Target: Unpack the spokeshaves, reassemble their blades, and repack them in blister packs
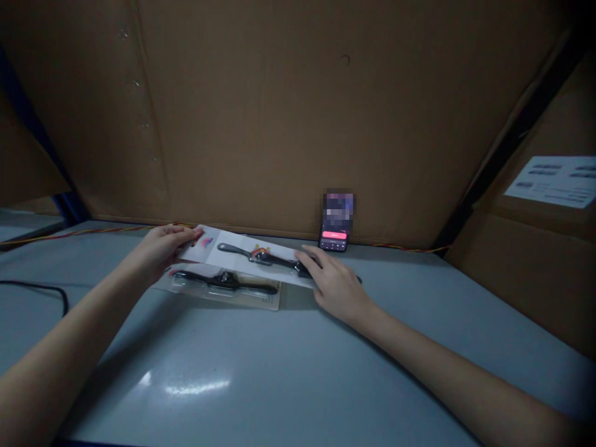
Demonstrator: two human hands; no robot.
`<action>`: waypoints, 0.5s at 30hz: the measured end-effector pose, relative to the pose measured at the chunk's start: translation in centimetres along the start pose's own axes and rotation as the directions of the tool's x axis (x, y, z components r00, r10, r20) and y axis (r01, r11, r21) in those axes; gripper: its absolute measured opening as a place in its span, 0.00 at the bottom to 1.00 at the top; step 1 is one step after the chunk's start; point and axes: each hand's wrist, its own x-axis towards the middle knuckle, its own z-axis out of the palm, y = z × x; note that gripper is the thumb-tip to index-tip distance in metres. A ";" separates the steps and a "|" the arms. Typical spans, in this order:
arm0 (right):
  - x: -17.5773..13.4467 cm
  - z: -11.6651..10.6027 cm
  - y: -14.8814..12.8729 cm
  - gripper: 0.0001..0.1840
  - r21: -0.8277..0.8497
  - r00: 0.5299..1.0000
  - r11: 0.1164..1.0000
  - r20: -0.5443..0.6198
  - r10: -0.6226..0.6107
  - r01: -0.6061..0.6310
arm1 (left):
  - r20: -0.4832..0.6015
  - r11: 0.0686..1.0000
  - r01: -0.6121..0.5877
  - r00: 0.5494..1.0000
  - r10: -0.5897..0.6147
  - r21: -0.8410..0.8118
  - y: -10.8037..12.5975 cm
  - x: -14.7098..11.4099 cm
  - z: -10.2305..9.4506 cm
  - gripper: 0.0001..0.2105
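A black spokeshave (pixel 274 259) lies along a long white card (pixel 233 241) with a coloured print on its left end. My left hand (pixel 156 251) pinches the card's left end between thumb and fingers. At the other end my right hand (pixel 338 282) is closed over the card and the spokeshave's right handle, hiding part of both; a dark tip shows beyond the fingers. Just below and in front is a second black spokeshave (pixel 228 280) in a clear blister pack (pixel 265 299) on a pale card. The upper card partly overlaps this pack's back edge.
A phone (pixel 333 239) with a lit screen leans against the cardboard wall (pixel 261 124) behind the grey table (pixel 261 372). Red and yellow wires (pixel 107 230) run along the table's back edge. A black cable (pixel 46 284) lies at the left. Cardboard (pixel 535 267) also borders the right side.
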 end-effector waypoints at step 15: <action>-0.5 1.1 2.4 0.35 -0.144 0.997 0.987 -0.012 0.073 -0.074 | -0.302 0.989 0.050 0.949 -0.091 -0.139 -1.0 2.6 -7.3 0.07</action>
